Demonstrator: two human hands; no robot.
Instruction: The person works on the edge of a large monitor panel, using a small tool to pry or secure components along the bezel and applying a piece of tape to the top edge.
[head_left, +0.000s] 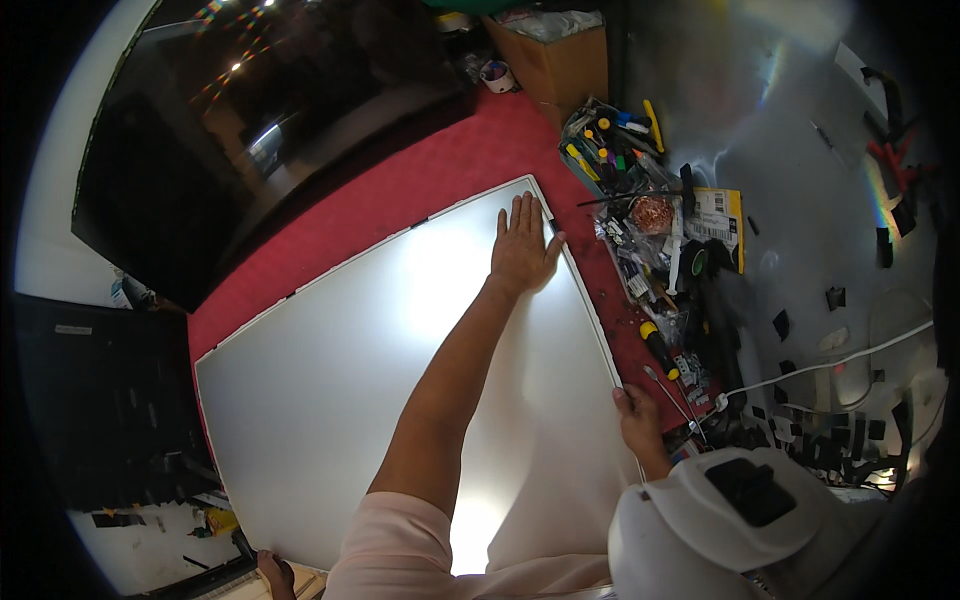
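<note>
A large white flat panel (330,400) with a thin rim and dark clips along its edge lies before me. My left hand (525,250) presses flat on it near the far right corner, fingers stretched out and the thumb by the right edge. Farther down that edge, my right hand (641,425) grips the panel's rim, thumb on top; its other fingers are partly hidden. A white rounded object with a dark inset (655,530) covers my right forearm. Another hand (277,574), apparently someone else's, is at the panel's near left corner; its grip is unclear.
A big black glossy screen (280,120) stands at the far left on red cloth (400,175). Beyond the right edge lie a tool tray (610,140), a yellow-black screwdriver (657,348) and bagged small parts. A cardboard box (560,60) stands behind. A white cable (830,360) crosses the grey surface.
</note>
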